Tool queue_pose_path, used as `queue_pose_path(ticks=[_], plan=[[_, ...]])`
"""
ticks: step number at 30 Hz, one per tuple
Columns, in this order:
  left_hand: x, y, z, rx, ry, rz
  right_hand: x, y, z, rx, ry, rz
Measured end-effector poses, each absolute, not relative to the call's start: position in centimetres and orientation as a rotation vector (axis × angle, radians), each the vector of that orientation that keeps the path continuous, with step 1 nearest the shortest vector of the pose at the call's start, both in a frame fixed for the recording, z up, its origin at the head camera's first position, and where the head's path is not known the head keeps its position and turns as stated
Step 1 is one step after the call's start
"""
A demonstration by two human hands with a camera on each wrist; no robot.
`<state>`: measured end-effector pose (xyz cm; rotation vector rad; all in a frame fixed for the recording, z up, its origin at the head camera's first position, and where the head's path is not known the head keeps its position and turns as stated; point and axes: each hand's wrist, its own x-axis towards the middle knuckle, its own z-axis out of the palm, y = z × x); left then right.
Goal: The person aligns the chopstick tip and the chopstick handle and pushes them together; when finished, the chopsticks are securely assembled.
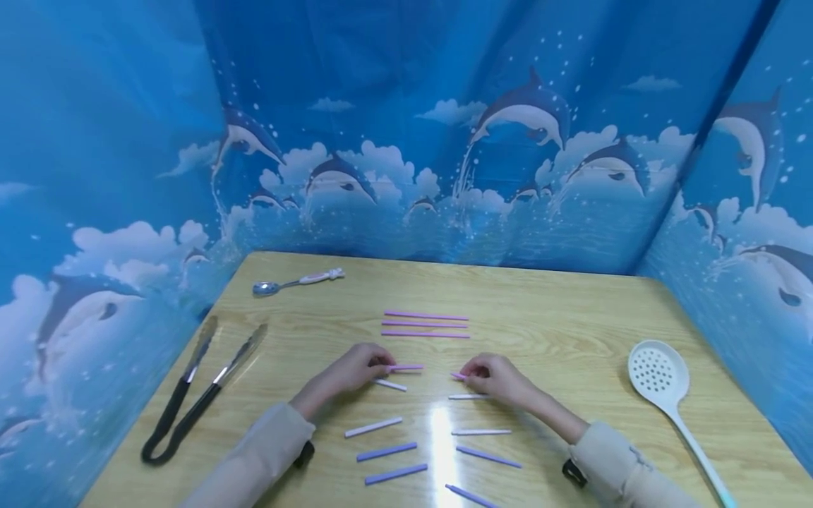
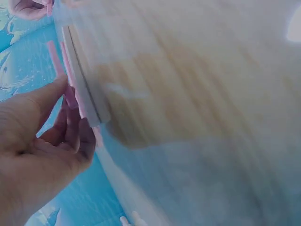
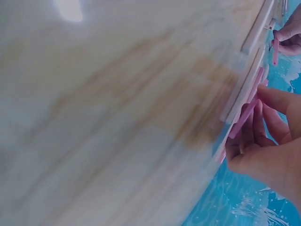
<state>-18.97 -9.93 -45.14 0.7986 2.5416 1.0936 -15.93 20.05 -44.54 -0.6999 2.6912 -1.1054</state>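
My left hand [image 1: 360, 367] pinches one end of a short pink stick [image 1: 408, 367] between thumb and fingers; the rest of the stick points right. Opposite it, my right hand [image 1: 498, 381] pinches another short pink stick [image 1: 458, 375], mostly covered by the fingers in the head view but plain as a pink stick [image 3: 244, 120] in the right wrist view. A white stick [image 1: 390, 385] lies just below the left hand, and a second white stick [image 1: 468, 396] lies partly under the right. Three long purple-pink sticks [image 1: 425, 324] lie side by side beyond both hands.
Nearer me lie two columns of pale and violet sticks, including a violet stick [image 1: 396, 475] and a bluish stick [image 1: 489, 457]. Black-handled tongs [image 1: 184, 416] lie left, a spoon [image 1: 298, 281] back left, a white skimmer [image 1: 660, 374] right. A dolphin-print curtain [image 1: 406, 141] surrounds the table [image 1: 559, 317].
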Motion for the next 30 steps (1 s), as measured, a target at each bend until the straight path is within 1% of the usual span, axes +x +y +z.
queue_pose_path(ticks=[2, 9, 21, 30], plan=[[-18.8, -9.8, -44.9, 0.773, 2.546, 1.119, -16.0, 19.9, -44.5, -0.695, 2.697, -1.122], [-18.3, -9.7, -44.4, 0.834, 2.561, 1.158, -15.9, 18.9, -43.9, -0.661, 2.706, -1.185], [-18.0, -9.3, -43.7, 0.798, 2.548, 1.185, -15.4, 17.7, -43.2, -0.699, 2.697, -1.343], [-18.0, -8.8, -43.4, 0.793, 2.540, 1.180, -15.2, 17.5, -43.1, -0.703, 2.698, -1.365]])
